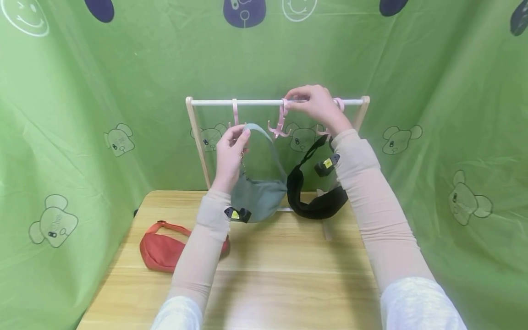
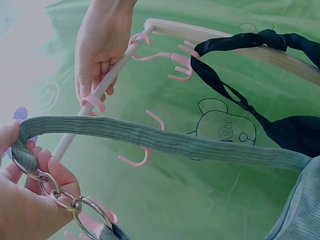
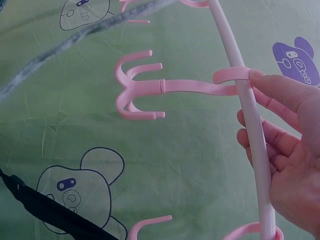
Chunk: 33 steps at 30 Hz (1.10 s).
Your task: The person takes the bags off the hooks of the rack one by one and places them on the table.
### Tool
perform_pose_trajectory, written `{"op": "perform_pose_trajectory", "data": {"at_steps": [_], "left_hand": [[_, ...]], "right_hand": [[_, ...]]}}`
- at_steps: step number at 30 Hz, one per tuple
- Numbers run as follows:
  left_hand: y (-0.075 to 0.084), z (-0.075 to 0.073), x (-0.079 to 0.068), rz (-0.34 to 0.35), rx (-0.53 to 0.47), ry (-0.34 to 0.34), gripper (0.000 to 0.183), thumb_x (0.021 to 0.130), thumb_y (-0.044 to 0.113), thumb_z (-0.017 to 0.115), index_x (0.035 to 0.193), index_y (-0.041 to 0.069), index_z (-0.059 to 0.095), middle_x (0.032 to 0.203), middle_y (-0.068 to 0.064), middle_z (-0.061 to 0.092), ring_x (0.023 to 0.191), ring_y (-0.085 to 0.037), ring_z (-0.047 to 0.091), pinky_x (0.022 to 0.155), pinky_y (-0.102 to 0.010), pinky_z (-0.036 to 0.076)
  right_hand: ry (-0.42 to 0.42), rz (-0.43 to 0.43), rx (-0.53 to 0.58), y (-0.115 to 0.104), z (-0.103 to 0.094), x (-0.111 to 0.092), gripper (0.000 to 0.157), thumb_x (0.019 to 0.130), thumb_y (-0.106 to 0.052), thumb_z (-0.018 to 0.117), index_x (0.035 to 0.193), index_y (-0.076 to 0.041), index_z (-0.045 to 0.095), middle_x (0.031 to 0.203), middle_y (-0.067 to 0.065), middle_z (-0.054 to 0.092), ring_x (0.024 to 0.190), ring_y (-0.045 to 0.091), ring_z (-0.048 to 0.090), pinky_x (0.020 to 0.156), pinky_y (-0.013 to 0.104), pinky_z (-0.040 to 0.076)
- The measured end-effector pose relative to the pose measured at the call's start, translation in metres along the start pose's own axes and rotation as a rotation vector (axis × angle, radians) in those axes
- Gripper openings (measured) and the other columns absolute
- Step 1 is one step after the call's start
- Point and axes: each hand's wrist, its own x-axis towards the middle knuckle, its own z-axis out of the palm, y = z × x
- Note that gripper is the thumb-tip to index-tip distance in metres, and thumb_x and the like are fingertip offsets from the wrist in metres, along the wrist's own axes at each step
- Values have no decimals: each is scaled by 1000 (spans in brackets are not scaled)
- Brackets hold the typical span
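Note:
My left hand (image 1: 228,159) pinches the strap (image 2: 150,136) of a grey-green corduroy bag (image 1: 261,197) near its metal rings (image 2: 62,199). The bag hangs from that hand, left of the black bag. Up at the white rail (image 1: 257,102), my right hand (image 1: 317,105) pinches the top loop of the middle pink hook (image 3: 145,89) between thumb and index finger. Its other fingers lie behind the rail. The prongs of this hook carry nothing. A black bag (image 1: 317,210) hangs by its strap from the right-hand pink hook (image 2: 182,61).
A red bag (image 1: 162,252) lies on the wooden table (image 1: 288,293) at the left, partly behind my left forearm. Another pink hook (image 1: 235,112) is on the rail's left part. Wooden posts (image 1: 198,140) hold the rail. Green cloth (image 1: 144,59) surrounds the table.

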Motion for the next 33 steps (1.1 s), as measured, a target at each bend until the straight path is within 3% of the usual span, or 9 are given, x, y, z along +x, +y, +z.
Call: {"op": "perform_pose_trajectory", "data": {"at_steps": [7, 15, 26, 33], "left_hand": [[3, -8, -3, 2, -14, 7, 24, 92, 20, 67, 113, 9, 65, 93, 6, 64, 80, -11, 56, 71, -21, 50], [7, -16, -5, 15, -8, 0, 20, 92, 21, 67, 110, 12, 65, 104, -8, 68, 80, -12, 57, 70, -21, 48], [8, -22, -6, 21, 20, -11, 19, 92, 22, 67, 109, 14, 66, 99, -1, 66, 80, -13, 56, 70, -22, 48], [13, -25, -6, 33, 19, -9, 17, 93, 20, 65, 109, 14, 66, 98, -3, 69, 79, -11, 55, 67, -20, 47]], "right_hand": [[7, 5, 16, 2, 1, 0, 44, 86, -43, 71, 124, -21, 65, 127, 6, 65, 112, 21, 56, 104, 44, 39], [11, 17, 9, 3, 0, 0, 44, 86, -45, 70, 124, -23, 65, 127, 5, 65, 112, 21, 56, 104, 45, 38], [16, 6, 14, 0, -1, -1, 45, 87, -42, 70, 125, -19, 63, 122, 7, 67, 110, 22, 57, 104, 45, 39], [64, -1, 17, -2, 1, -2, 52, 88, -38, 71, 133, -16, 57, 131, 9, 62, 118, 24, 57, 108, 43, 40]]}}
